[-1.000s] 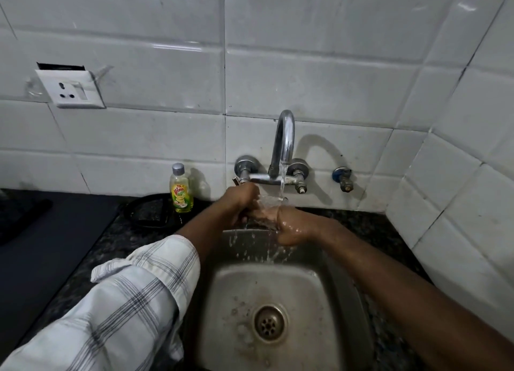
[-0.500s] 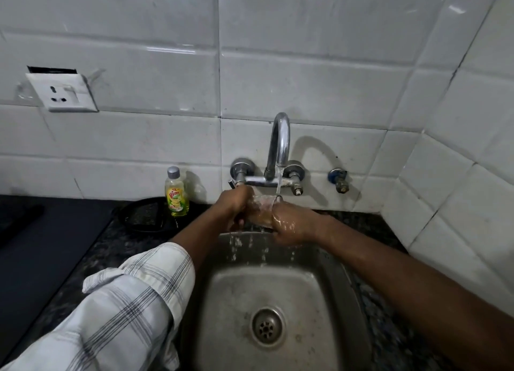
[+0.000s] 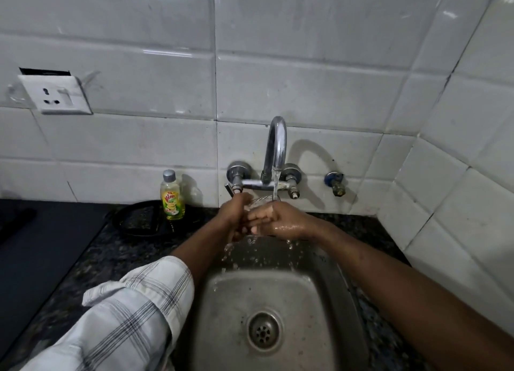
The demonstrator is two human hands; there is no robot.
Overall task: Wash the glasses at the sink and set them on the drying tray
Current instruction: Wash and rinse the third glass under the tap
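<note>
Glass [image 3: 257, 202] under tap [image 3: 275, 151] stream, over sink [image 3: 319, 287] far edge. Left hand [image 3: 233, 213] and right hand [image 3: 278, 217] both wrapped round it, fingers curled. Rinse looked underway; drying tray not identified, none set down yet.

I see a dull, spotted steel sink [image 3: 319, 301], a polished chrome tap [image 3: 276, 142], glossy white wall tiles [image 3: 306, 92], speckled stone counter [image 3: 105, 259], and a checked cloth sleeve [image 3: 125, 315] lower left.

The wall tiles [image 3: 306, 92] are white. The soap bottle [image 3: 172, 201] is yellow with a grey cap. The sleeve [image 3: 125, 315] is white with dark checks. The sink [image 3: 314, 329] is silver-grey.
</note>
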